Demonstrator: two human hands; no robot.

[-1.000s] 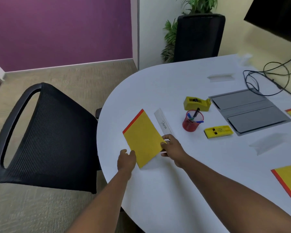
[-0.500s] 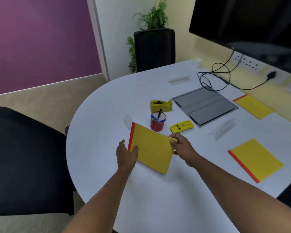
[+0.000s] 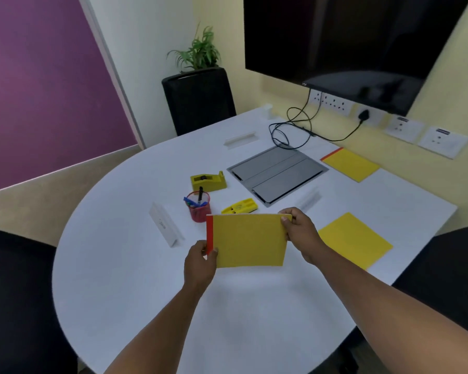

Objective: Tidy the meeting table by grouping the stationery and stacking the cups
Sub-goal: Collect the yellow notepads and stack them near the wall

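**Pad held at both ends**

The yellow notepad (image 3: 249, 240) hangs above the table (image 3: 125, 279), left hand (image 3: 200, 263) pinching its red spine, right hand (image 3: 300, 233) pinching the far corner. Likely light and slightly floppy; edge grips suit it. Another pad (image 3: 355, 242) lies nearby.

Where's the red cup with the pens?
The red pen cup stands mid-table in the head view, just in front of the yellow tape dispenser and left of the yellow stapler.

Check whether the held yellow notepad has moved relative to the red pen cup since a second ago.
Yes. The notepad went from left of the red pen cup to its near right.
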